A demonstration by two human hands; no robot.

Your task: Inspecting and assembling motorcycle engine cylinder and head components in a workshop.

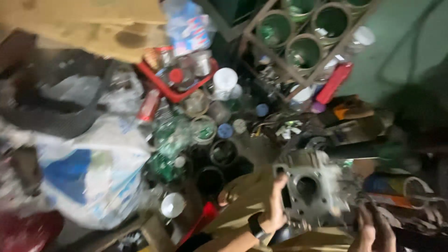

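Note:
A grey metal engine block (313, 185) with a round bore sits low and right of centre in the head view, over a brown cloth (247, 196). My left hand (276, 205), with a dark watch on the wrist, grips the block's left side. My right hand (373, 228) holds its lower right edge, fingers dirty. The whole frame is blurred by motion.
Cluttered floor: a red tray (173, 93) of jars and tins, a white and blue sack (88, 177) at left, cardboard (93, 23) at the top, a metal frame holding green cans (303, 32), a red bottle (333, 84), several open tins (223, 151).

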